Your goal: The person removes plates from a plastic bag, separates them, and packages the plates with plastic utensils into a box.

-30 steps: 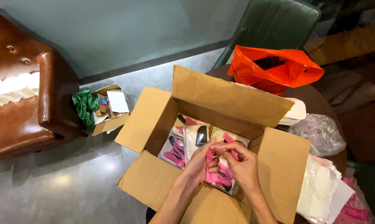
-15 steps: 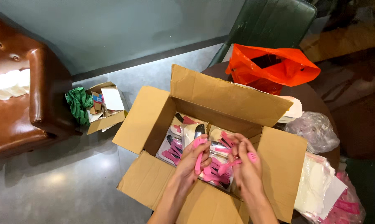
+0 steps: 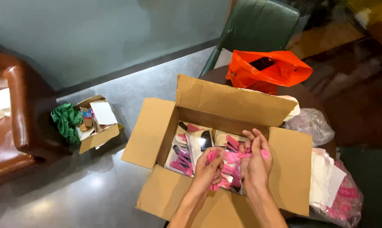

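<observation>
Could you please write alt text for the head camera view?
Two hands, left hand and right hand, hold a bunch of pink plastic pieces over an open cardboard box of packaged pink items. An orange plastic bag lies behind it.

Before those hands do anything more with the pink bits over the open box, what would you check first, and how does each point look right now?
1. Both hands on the pink pieces: ok. The left hand and the right hand each pinch the bunch of pink pieces.
2. Grip firm enough: cannot tell; the fingers hide the contact.
3. Bunch is above the cardboard box, so a dropped piece would likely land inside: ok.
4. Box flaps folded out, opening free: ok.
5. Space left inside: not ok, perhaps; clear packets of pink items cover the visible bottom.
6. The orange bag sits behind the box, apart from the hands: ok.
</observation>
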